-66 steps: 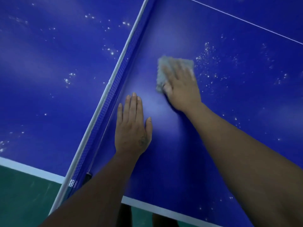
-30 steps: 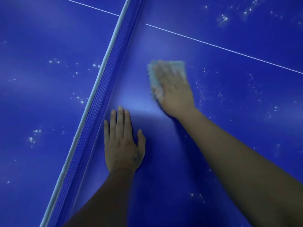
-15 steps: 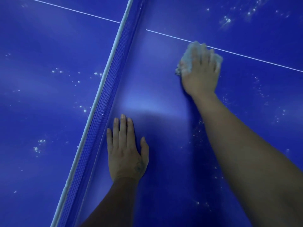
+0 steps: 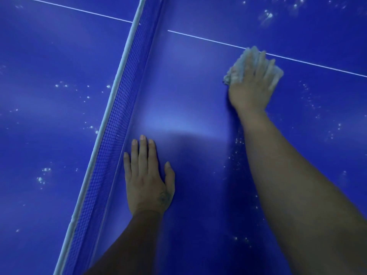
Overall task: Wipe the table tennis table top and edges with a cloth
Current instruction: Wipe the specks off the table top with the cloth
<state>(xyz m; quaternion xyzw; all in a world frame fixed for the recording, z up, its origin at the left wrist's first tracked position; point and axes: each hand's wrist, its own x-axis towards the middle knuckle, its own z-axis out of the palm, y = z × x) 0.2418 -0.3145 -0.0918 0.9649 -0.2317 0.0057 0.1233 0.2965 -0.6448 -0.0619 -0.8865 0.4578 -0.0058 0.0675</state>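
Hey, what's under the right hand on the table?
A pale, bunched cloth lies under the right hand, pressed on the table top by the white line. Its edges show past the fingers; the middle, and the table beneath it, are covered.

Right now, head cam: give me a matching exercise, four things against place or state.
Things:
1. left hand
2. right hand
3. net
4. cloth

Place or state:
A. bunched up at the white line
B. palm flat on the bare table top
C. upright mesh, left of both hands
D. pressing down on the cloth

Pairs: 1-B, 2-D, 3-C, 4-A
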